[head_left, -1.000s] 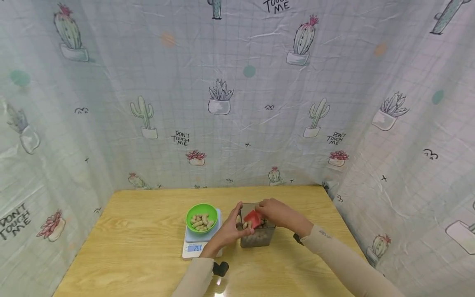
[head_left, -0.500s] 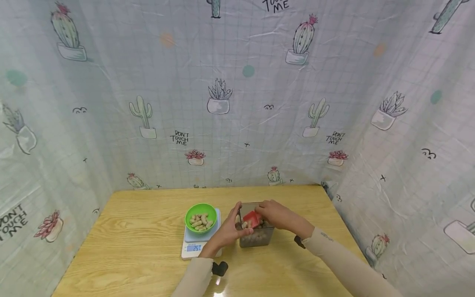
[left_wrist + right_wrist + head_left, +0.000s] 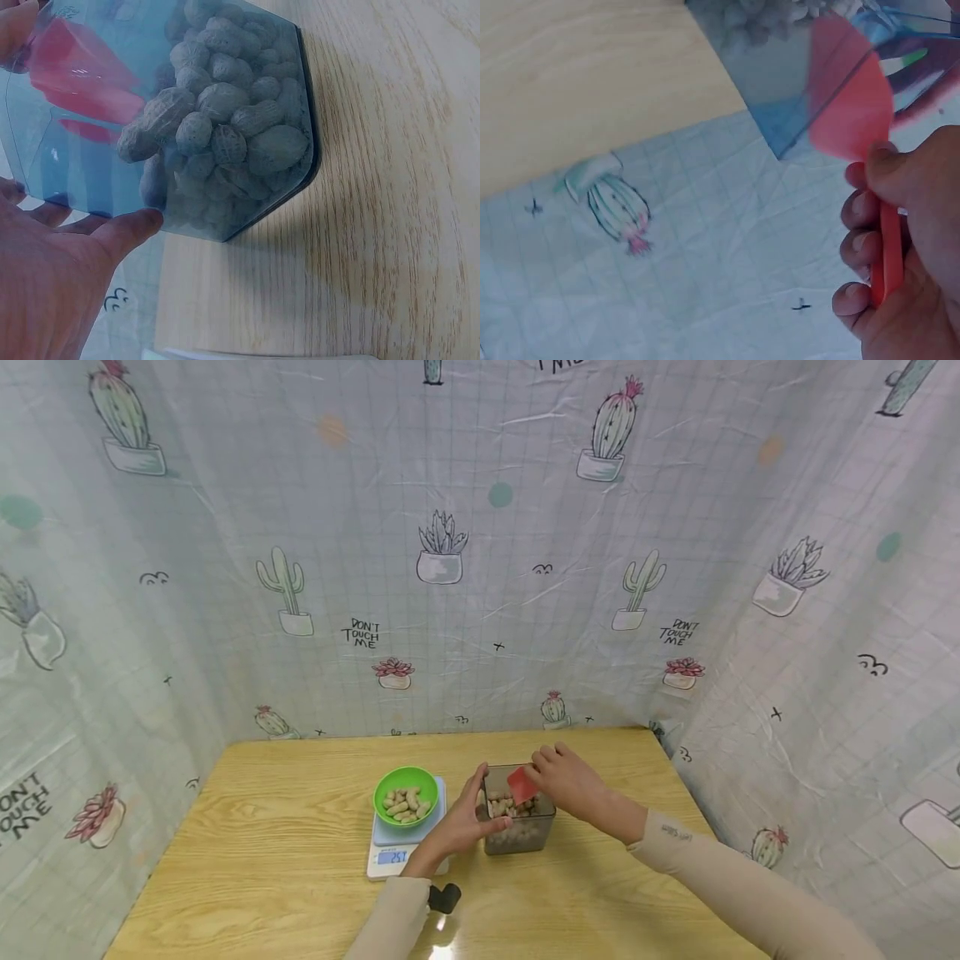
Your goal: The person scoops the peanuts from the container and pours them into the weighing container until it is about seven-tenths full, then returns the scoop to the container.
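Observation:
My right hand [image 3: 573, 781] grips the handle of a red scoop [image 3: 855, 105], its fingers curled round it in the right wrist view. The scoop's head tilts down inside a see-through grey plastic bin [image 3: 517, 839], over the peanuts [image 3: 225, 105]. Unshelled peanuts fill the bin's lower part; the scoop shows through its wall in the left wrist view. My left hand [image 3: 461, 827] holds the bin from its left side, thumb at the near rim and fingers toward the far corner. How many peanuts lie in the scoop is hidden.
Left of the bin, a green bowl [image 3: 384, 777] with several peanuts stands on a white kitchen scale [image 3: 382, 870] with a lit display. My left forearm passes over the scale's near right corner. A cactus-print curtain [image 3: 480, 610] hangs behind the wooden table [image 3: 300, 860].
My right hand has lifted the scoop up from among the peanuts and tipped it, so its head now hangs near the bin's rim. My left hand keeps its hold on the bin.

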Available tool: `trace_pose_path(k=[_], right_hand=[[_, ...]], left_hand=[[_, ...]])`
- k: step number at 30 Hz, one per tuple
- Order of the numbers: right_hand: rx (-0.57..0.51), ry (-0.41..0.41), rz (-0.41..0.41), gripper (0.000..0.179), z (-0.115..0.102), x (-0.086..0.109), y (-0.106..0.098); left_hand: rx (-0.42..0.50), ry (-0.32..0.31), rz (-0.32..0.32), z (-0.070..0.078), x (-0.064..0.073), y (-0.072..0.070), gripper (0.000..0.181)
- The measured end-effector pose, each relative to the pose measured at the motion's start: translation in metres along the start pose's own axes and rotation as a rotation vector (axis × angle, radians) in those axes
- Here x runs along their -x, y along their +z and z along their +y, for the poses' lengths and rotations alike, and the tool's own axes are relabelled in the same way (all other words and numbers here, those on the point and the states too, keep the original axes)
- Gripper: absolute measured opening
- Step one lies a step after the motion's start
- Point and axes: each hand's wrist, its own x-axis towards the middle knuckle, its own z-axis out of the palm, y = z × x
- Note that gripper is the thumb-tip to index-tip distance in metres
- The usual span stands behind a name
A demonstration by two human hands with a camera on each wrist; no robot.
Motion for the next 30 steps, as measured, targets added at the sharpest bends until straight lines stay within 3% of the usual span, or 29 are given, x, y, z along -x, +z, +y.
trace_pose_path(k=[6, 11, 15, 20, 26, 30], right_hand=[[0.111, -0.062, -0.06, 0.028, -0.005, -0.004, -0.001], [0.092, -0.116, -0.068, 0.027, -0.008, -0.014, 0.009], [0.043, -0.132, -0.073, 0.03, -0.006, -0.02, 0.012], [-0.056, -0.13, -0.153, 0.037, -0.009, -0.016, 0.013], [-0.143, -0.144, -0.095, 0.031, -0.015, -0.02, 0.017], [-0.232, -0.132, -0.097, 0.026, -0.013, -0.018, 0.019]], left_hand=[[0.009, 0.004, 0.0, 0.0, 0.001, 0.0, 0.105], [0.011, -0.004, -0.006, 0.001, 0.002, -0.001, 0.104], [0.027, -0.012, 0.02, 0.0, 0.003, -0.002, 0.105], [0.019, 0.002, 0.002, -0.004, 0.002, 0.0, 0.105], [0.067, 0.0, 0.009, -0.002, 0.003, -0.002, 0.103], [0.068, 0.021, -0.012, -0.004, 0.002, -0.002, 0.106]])
